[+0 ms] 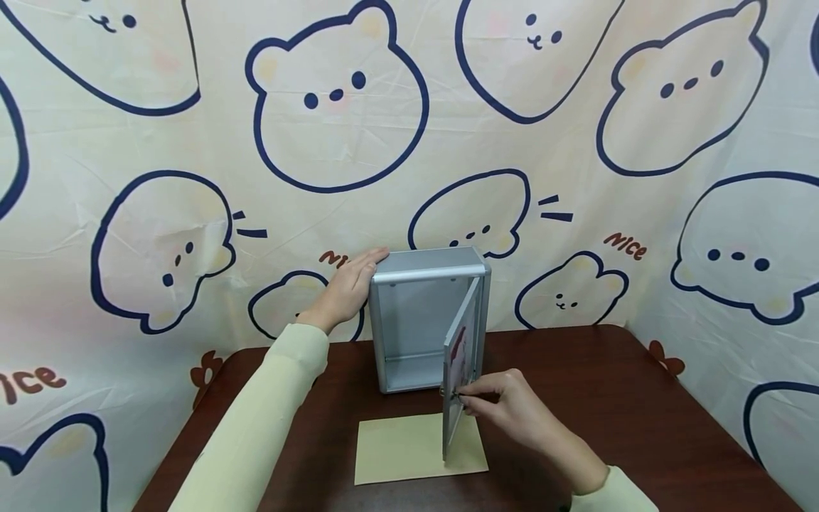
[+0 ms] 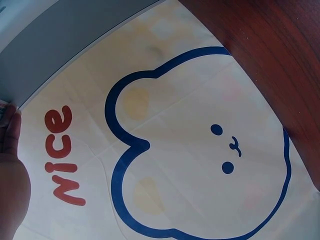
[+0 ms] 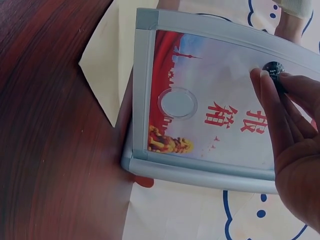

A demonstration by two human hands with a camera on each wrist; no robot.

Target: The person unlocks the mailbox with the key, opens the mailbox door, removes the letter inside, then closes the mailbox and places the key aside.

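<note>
A silver metal report box (image 1: 425,259) stands upright on the table, its hinged door (image 1: 459,370) swung outward and the inside showing. My left hand (image 1: 345,288) rests on the box's upper left corner, while the left wrist view catches only part of this hand (image 2: 14,185) at its edge. With thumb and fingertips, my right hand (image 1: 518,409) pinches a black key head (image 3: 273,69) at the door's lock. Red Chinese characters (image 3: 235,120) and a round clear disc (image 3: 178,103) mark the door's front panel.
A pale yellow paper piece (image 1: 397,451) lies on the dark wooden table (image 1: 563,363), partly below the open door. Behind the table and at its sides hangs a cream cloth (image 1: 333,156) with cartoon animal prints.
</note>
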